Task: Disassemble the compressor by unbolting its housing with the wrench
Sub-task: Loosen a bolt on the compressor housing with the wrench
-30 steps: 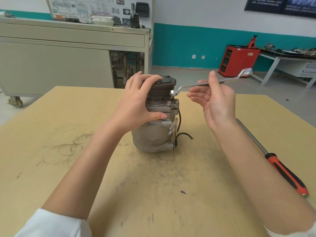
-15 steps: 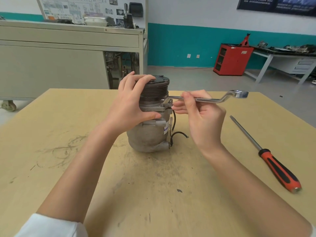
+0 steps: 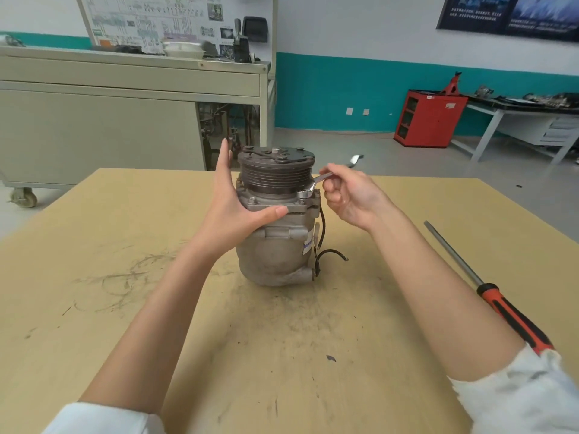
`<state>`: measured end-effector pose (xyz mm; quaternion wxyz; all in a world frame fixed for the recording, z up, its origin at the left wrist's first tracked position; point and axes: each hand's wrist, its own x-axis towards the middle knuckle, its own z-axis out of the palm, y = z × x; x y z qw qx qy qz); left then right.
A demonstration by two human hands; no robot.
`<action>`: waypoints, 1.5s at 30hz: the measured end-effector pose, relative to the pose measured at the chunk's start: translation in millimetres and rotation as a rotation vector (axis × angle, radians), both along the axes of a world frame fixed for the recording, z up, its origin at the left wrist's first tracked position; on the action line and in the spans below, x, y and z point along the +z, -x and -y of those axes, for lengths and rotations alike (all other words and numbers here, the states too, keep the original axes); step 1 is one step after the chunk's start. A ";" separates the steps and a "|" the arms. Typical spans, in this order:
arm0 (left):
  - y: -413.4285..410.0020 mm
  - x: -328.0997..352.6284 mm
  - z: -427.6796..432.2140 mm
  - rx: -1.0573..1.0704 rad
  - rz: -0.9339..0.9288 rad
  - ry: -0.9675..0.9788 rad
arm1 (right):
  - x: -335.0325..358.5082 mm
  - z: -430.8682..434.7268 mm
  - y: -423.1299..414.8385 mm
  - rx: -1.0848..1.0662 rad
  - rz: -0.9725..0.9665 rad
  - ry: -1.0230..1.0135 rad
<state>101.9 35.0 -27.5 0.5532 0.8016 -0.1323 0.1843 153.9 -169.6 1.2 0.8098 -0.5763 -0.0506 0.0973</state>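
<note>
Sleeves [image 3: 103, 418]: white cuffs at the bottom edge, nearest the camera; bare forearms reach fwd to the compressor [image 3: 275, 249].
Table [image 3: 94, 308]: tan board top, scuffed w/ dark smudges in front of the compressor and scribble marks to its left.
Screwdriver [image 3: 501, 305]: red-and-black handle, long steel shaft; lies flat on the table well right of the compressor, tip pointing away, no hand on it.
Compressor: grey cast housing, upright on the table at centre frame; dark ribbed pulley [image 3: 275, 178] on top, bolted flange [image 3: 269, 203] just below it.
Wire [image 3: 329, 255]: black lead down the compressor's right side, loose end curling out low, near the table.
Left hand [image 3: 232, 211]: fingers straight, spread from the thumb; palm against the compressor's left side, thumb pressed along the flange front, fingertips up beside the pulley.
Right hand [image 3: 347, 195]: just right of the compressor, fingers curled tight round the wrench shank.
Wrench [image 3: 318, 182]: silver ring type; near ring sits on a bolt [image 3: 301, 201] at the flange's right front; shank slopes up and right through the hand; far end blurred.
Cabinet [image 3: 94, 120]: grey, on castors, behind-left of the compressor; wiring chart [image 3: 150, 23] above it.
Red locker [image 3: 429, 119]: far behind-right of the compressor, against a teal-banded wall; side table [image 3: 517, 117] beside it, cluttered.
</note>
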 end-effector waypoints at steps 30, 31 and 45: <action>-8.2 -10.4 -1.3 -0.044 -0.057 0.087 | -18.4 -2.3 72.6 -0.387 0.589 0.102; -8.2 -10.8 -1.2 -0.041 -0.060 0.089 | -13.9 -0.4 60.6 -0.352 0.457 0.050; -1.8 -9.1 2.5 -0.017 -0.089 0.119 | 7.2 17.5 20.5 -0.214 0.230 -0.232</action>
